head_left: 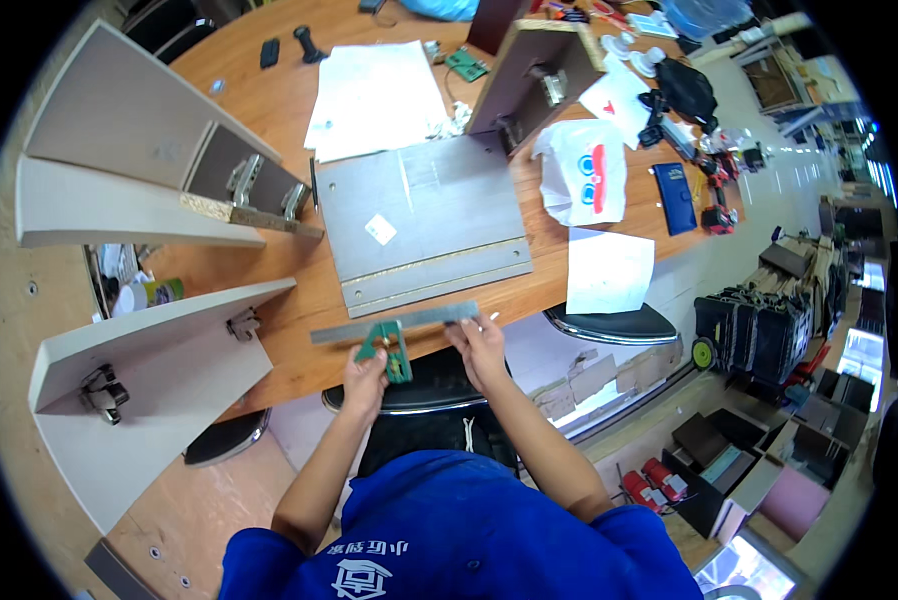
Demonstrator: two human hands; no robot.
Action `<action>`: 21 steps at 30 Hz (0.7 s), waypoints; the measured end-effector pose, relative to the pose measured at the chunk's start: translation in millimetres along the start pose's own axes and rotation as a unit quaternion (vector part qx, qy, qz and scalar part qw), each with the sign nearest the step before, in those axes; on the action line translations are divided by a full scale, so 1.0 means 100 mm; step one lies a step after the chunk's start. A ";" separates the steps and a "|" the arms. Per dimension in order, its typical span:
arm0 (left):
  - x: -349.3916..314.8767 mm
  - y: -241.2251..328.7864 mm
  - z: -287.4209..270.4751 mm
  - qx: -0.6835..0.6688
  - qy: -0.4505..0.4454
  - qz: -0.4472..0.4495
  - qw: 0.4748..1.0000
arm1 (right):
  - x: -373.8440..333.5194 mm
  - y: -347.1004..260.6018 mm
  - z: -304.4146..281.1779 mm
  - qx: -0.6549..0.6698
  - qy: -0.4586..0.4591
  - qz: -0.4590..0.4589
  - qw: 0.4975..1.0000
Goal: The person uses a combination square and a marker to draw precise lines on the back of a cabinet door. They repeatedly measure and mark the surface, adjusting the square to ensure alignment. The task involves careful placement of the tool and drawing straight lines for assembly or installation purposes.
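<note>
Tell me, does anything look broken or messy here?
Yes, maybe: the brown-and-white patches low down below the table edge, to the right of the right hand, have ragged edges, as if torn. I can't tell if that's damage or scraps. The green-handled square looks fine.
</note>
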State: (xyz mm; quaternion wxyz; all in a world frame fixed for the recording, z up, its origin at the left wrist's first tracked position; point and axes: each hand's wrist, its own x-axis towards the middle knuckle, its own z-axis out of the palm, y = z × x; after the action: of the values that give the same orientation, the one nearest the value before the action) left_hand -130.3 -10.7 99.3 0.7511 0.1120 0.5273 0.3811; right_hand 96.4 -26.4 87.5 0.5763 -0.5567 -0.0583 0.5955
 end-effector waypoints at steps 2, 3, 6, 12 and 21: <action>-0.29 0.00 0.20 0.004 -0.036 -0.015 0.999 | -0.37 -0.29 0.06 0.129 -0.048 0.058 0.989; -0.43 -0.02 0.31 0.008 -0.046 -0.026 0.999 | -0.53 -0.39 0.01 0.124 -0.091 0.052 0.987; -0.70 -0.17 0.47 0.080 -0.072 -0.049 0.993 | -0.84 -0.40 -0.19 0.073 -0.180 -0.032 0.980; -1.16 -0.19 0.96 0.316 -0.172 0.032 0.933 | -1.18 -0.74 -0.59 -0.008 -0.081 -0.032 0.996; -1.61 -0.39 1.49 0.142 -0.339 -0.143 0.919 | -1.89 -1.34 -1.14 0.040 -0.127 -0.088 0.987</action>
State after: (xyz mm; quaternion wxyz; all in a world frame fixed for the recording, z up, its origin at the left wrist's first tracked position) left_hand -6.5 -113.4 253.0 0.9076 0.2636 0.2998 0.1300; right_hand 209.2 -190.1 252.6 0.6359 -0.4462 -0.1557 0.6102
